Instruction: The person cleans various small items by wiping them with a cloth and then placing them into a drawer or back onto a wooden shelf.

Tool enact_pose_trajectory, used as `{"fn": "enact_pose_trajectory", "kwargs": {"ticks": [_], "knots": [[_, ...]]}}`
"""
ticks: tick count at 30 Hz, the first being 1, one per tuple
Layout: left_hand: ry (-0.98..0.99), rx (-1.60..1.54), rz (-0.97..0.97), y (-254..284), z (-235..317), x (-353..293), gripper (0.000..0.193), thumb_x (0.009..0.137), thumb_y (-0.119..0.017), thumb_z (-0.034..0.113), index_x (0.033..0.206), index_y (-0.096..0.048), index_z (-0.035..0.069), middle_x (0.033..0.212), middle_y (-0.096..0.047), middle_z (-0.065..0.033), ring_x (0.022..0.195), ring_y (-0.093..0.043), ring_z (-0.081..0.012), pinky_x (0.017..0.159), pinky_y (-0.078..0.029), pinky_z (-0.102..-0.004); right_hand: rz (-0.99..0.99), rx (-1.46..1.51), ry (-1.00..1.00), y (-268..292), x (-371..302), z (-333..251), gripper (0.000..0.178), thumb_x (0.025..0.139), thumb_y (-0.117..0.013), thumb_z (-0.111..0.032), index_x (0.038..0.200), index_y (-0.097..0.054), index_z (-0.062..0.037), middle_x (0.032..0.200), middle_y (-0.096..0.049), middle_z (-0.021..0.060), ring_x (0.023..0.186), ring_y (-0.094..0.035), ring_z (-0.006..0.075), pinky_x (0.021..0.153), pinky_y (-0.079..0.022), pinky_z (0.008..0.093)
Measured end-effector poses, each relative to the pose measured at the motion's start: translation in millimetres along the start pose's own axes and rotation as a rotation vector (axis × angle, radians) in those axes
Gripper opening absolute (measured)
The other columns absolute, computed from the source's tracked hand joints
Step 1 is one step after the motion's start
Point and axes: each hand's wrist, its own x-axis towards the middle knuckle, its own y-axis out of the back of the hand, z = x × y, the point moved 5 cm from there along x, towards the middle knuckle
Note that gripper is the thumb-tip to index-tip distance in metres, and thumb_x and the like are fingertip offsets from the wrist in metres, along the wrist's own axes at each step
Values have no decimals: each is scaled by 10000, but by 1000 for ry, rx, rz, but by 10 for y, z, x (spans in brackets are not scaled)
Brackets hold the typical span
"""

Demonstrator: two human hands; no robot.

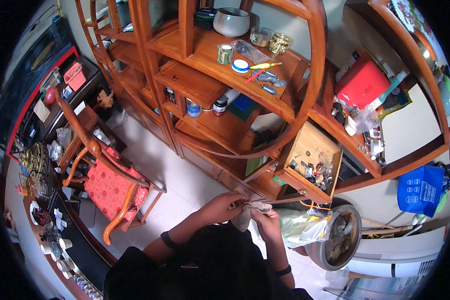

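A greyish-beige piece of cloth (241,221) is held in front of my body, crumpled between both hands. My left hand (224,206) is closed at its upper left side, fingers bent onto the fabric. On the other side my right hand (268,224) pinches the cloth with thumb and fingers. Whether anything lies inside the folds is hidden. Ahead and to the right, a wooden drawer (294,178) is pulled out, with several small metal-looking objects and trinkets in it.
A wooden display shelf (280,107) with a round frame stands ahead, bearing a white pot (231,22), jars and fishing floats. Left is a wooden chair with a red cushion (116,187). Beside my right hand are a plastic bag (305,227) and a large round pot (356,235).
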Motion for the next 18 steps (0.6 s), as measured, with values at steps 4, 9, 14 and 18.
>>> {"fn": "enact_pose_trajectory", "kwargs": {"ticks": [4,9,14,18], "knots": [[21,1,-62,-35,28,15,281,847,-636,73,1115,-592,2,1020,-606,-156,923,-620,-253,816,-504,-342,65,-199,51,-47,22,-109,103,911,-615,-62,972,-672,-2,890,-681,41,762,-622,92,707,-502,240],[21,16,-169,-179,87,1,284,861,-664,163,1077,-590,-6,985,-598,-147,871,-601,-254,750,-493,-351,92,-109,72,-6,55,29,154,928,-632,-154,875,-683,-19,778,-626,-39,674,-532,33,607,-419,193],[26,33,-171,-191,95,25,287,862,-660,211,1038,-588,-4,928,-594,-143,823,-592,-253,736,-488,-354,71,-148,-18,242,68,325,236,990,-520,-186,891,-654,-20,823,-643,12,720,-569,66,666,-460,216],[74,38,-78,-217,145,17,303,834,-672,228,1018,-591,2,876,-598,-133,794,-592,-247,723,-487,-353,124,-106,-13,57,-2,194,258,970,-570,-253,871,-652,-29,765,-576,-58,678,-483,32,611,-393,190]]}}
